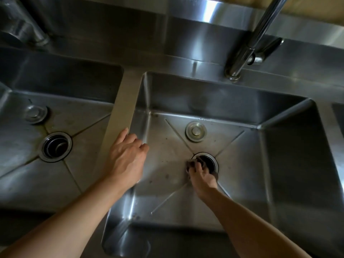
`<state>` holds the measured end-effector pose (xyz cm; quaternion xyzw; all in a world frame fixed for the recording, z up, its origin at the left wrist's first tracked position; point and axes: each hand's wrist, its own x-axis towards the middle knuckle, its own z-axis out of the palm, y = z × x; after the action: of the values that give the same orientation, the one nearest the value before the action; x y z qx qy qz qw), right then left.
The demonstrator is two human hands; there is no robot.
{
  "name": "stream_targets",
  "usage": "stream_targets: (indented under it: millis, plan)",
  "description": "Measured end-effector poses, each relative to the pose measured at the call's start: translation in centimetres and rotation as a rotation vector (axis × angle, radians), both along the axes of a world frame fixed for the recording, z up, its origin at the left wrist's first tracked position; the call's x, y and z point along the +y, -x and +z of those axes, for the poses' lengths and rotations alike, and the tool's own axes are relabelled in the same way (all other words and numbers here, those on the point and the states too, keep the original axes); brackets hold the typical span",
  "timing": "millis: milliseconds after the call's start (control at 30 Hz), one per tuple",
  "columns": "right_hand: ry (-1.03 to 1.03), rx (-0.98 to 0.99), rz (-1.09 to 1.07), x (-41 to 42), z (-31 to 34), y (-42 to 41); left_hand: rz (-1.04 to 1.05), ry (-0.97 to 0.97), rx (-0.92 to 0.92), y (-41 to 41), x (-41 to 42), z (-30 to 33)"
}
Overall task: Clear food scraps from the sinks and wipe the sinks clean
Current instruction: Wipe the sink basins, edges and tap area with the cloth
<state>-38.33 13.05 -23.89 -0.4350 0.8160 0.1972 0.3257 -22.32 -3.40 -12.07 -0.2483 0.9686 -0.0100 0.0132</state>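
Two steel sinks side by side, left sink (78, 112) untouched, right sink (232, 108) being worked. Right hand (202, 173) down at the drain (210, 162), fingers (195, 165) curled tight round something dark, likely a scrap or strainer part; cannot tell which. Left hand (126, 155) loosely open, empty, resting on the divider (124, 101), probably bracing the reach. Small specks (166, 176) scattered on the right basin floor, stopper (196, 131) lying beyond the drain.
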Motion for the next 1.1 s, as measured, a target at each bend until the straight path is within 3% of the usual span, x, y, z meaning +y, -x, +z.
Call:
stream_targets:
  millis: [167,333,867,1100]
  plan:
    - [0.137,0.126,-0.077,0.9,3.9,2.5,0.016,0.015,-0.114,0.1,-0.2,0.0]
    - [0.295,0.074,-0.374,2.7,7.7,2.9,0.02,0.02,-0.202,0.3,-0.2,0.2]
    - [0.377,0.089,-0.157,4.8,15.5,0.8,0.061,-0.183,0.004,-1.5,3.7,6.6]
    - [0.455,0.059,-0.078,3.7,17.7,-0.1,0.192,-0.226,0.12,-4.6,5.9,9.9]
